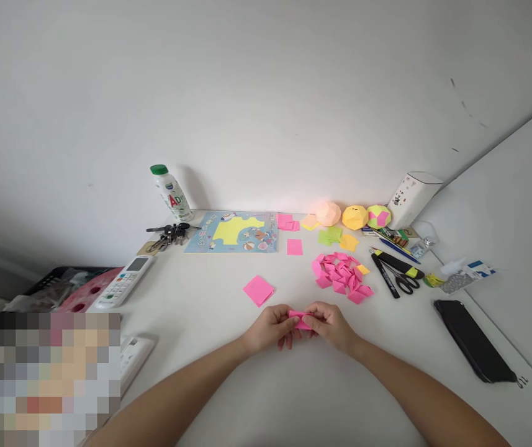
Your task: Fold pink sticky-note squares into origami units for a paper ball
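Observation:
Between my two hands is a small folded strip of pink paper (301,320), low in the middle of the view. My left hand (272,328) pinches its left end, and my right hand (332,324) pinches the right end, with both thumbs on top of the paper. Just beyond my left hand lies a pink square stack (259,290), turned like a diamond. A heap of folded pink paper pieces (340,273) sits beyond my right hand. Farther back is a single pink square (294,247).
Paper balls (355,217) line the wall. A blue sheet (200,241), a bottle (172,195) and keys (175,233) stand back left. Remotes (126,282) lie left. Scissors (404,282), a white container (412,198) and a black pouch (475,341) are right.

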The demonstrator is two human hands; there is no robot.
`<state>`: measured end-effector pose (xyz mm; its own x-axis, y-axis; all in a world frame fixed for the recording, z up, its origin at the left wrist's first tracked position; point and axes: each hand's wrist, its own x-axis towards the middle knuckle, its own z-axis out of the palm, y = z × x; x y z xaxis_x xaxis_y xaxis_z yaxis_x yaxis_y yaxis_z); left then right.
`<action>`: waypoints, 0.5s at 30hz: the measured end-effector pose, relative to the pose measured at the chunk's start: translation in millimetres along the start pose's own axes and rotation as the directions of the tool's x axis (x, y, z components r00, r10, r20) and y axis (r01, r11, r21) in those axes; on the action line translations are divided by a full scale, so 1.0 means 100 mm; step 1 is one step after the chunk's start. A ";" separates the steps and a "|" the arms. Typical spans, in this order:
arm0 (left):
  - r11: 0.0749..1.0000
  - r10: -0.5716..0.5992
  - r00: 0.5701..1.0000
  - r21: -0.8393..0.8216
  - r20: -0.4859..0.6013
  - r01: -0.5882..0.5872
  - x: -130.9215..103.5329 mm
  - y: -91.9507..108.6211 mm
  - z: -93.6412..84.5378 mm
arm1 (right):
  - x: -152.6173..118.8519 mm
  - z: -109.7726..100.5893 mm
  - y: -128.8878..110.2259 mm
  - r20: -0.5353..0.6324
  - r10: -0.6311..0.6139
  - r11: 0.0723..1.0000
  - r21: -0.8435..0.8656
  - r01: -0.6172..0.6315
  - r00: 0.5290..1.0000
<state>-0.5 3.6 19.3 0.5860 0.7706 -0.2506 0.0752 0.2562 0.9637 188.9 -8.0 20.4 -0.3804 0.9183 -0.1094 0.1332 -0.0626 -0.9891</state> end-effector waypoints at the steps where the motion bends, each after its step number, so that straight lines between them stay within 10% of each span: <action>1: 1.000 0.001 1.000 -0.001 0.001 -0.001 0.00 0.00 0.00 | 0.00 0.00 0.00 0.001 0.001 1.000 -0.002 -0.001 1.000; 15: 1.000 -0.021 1.000 -0.002 -0.008 0.021 -0.02 0.04 0.00 | -0.01 0.04 -0.03 -0.050 -0.012 0.998 -0.059 0.010 0.999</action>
<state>-1.0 3.4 23.8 0.5777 0.7699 -0.2711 0.0854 0.2733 0.9581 185.2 -10.3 23.2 -0.3357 0.9375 -0.0919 0.1835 -0.0306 -0.9825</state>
